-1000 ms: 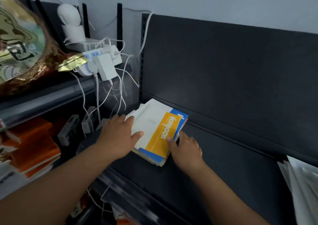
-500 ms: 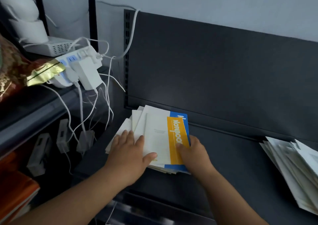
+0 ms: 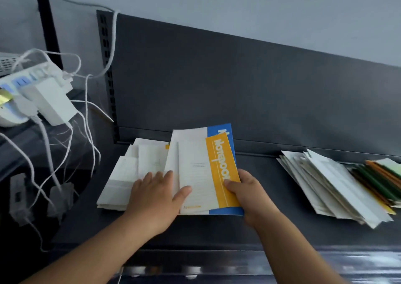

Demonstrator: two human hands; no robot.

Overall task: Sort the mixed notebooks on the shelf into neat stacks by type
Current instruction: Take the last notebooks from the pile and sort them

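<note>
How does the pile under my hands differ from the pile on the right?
The left pile is handled: left hand rests flat on it, right hand grips its yellow-banded notebook; the right pile lies untouched. The left pile shows yellow and blue covers; the right pile, green and orange edges. Both are mostly white, on the dark shelf.

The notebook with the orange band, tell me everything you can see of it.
The orange-band notebook is thin, with a white paper cover, faint print lines, and an orange strip down its right side lettered Notebook in white. It lies closed, face up, slightly skewed, atop a blue-edged notebook on the dark shelf. The right hand pinches its right edge, thumb on the strip; the left hand rests its thumb on the white part.
</note>
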